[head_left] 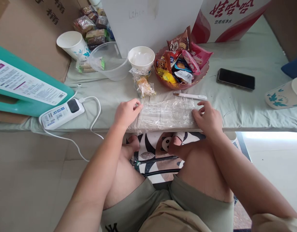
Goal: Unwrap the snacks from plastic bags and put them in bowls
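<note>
Apparently, the work with the plastic sheet [166, 114] is only partly done. The biggest thing is the cloth-covered counter [240, 112], and on its near edge, in front of the person, this sheet lies spread between the two hands. A large white box [148, 29] stands at the back, and a green jug [30, 108] is at the left side. The sheet itself looks roughly laid out; however, many creases remain, so the flattening seems unfinished. Behind it is a bowl [199, 80], in which many packed snacks [187, 66] lie.

The left hand [126, 112] is at the sheet's left end, its fingers curled and the thumb close to them; whether it pinches the plastic, one cannot tell. The right hand [210, 119] is half open at the right end, with bent, separated fingers at the edge, and it seems to grip nothing. Near the bowl stands a paper cup [140, 62], and in front of this cup lies a wrapped cake [144, 86]. Smallest, a slim knife [190, 96] rests just beside the sheet's far edge, held by neither hand.
</note>
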### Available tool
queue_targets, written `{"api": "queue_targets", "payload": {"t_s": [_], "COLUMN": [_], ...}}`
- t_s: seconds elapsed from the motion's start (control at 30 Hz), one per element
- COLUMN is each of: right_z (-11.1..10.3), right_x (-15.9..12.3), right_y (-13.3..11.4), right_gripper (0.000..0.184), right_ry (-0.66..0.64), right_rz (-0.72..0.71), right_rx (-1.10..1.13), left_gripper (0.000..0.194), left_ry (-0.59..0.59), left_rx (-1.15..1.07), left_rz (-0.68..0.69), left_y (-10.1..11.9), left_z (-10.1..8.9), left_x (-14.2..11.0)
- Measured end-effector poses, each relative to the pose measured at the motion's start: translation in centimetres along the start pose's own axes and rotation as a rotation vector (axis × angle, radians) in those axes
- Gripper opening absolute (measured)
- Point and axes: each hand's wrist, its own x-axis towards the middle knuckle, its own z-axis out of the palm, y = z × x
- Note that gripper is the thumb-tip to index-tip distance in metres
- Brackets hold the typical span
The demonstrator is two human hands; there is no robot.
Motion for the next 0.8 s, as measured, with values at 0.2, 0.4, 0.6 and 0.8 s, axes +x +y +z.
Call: {"api": "queue_targets", "payload": {"t_s": [0.2,0.4,0.6,0.8], "right_z": [-1.2,-0.7,-0.2,-3.1], "right_x": [-1.8,-4.8,-5.0,-7.1], "right_y": [-0.1,-1.1,-1.1,-3.7], "right_gripper": [0.038,0.032,0.008,0.016], "right_ry": [0.269,-0.068,0.009,0.011], "right_rz": [-0.216,-0.879,-0.857,-0.855], "right_rx": [-0.011,-0.099,-0.138,-0.058], "left_gripper": [0.021,0.055,0.062,0.047], "left_ry": [0.318,-0.121,-0.168,-0.089], "left_rx": [0.056,0.193,0.239,-0.002], "left_rz": [0.219,0.593,0.542,0.529], "left_y": [2.6,5.8,5.6,5.6], "left_z": [0.7,3.7,4.5,3.7], "left_x": [-2.3,-6.1,-5.9,-5.3]}}
